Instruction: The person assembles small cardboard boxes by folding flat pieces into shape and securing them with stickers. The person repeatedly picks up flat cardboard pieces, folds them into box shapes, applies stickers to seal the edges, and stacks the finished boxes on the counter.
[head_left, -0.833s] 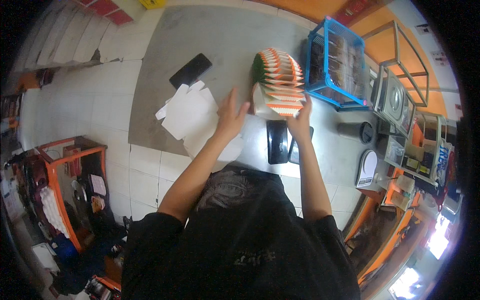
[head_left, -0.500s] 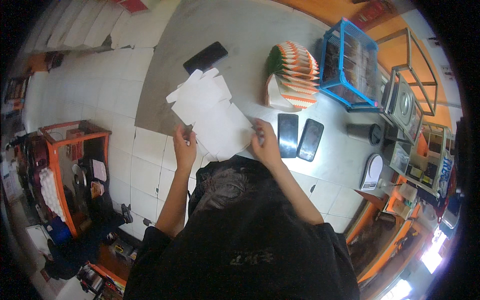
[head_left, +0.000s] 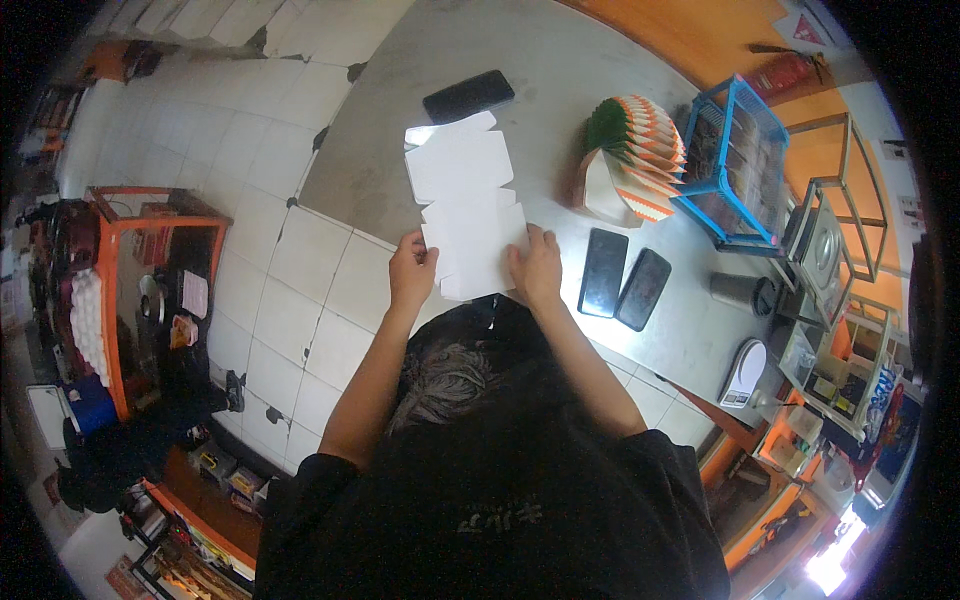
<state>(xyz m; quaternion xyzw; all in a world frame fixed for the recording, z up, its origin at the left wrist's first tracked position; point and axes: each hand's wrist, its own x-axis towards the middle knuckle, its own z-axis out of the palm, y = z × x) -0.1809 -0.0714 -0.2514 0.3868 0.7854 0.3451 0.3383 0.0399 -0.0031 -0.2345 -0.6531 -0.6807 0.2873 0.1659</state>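
At the far left, away from the table, stands an orange-framed cabinet. The left hand is at the left edge of a white cardboard blank; a grip from the side probably steadies that edge while leaving the broad face clear. Its fingers are curled, the thumb drawn in close to them, pinching the edge; how far the fingertips reach underneath cannot be told.

The blank lies unfolded between both hands, its near end close to the body. A black phone rests just beyond its far end on the grey metal table.

The right hand matches from the opposite edge, likely to keep the blank straight. Its thumb is on the upper face and the other fingers bend around the side, pinching the card with little gap.

Further right, two dark phones lie side by side, apart from the card. Beyond them stands a fanned stack of orange-and-white cartons, seemingly grouped within reach, beside a blue basket. Nearer are a white scale and a dark-lidded cup.
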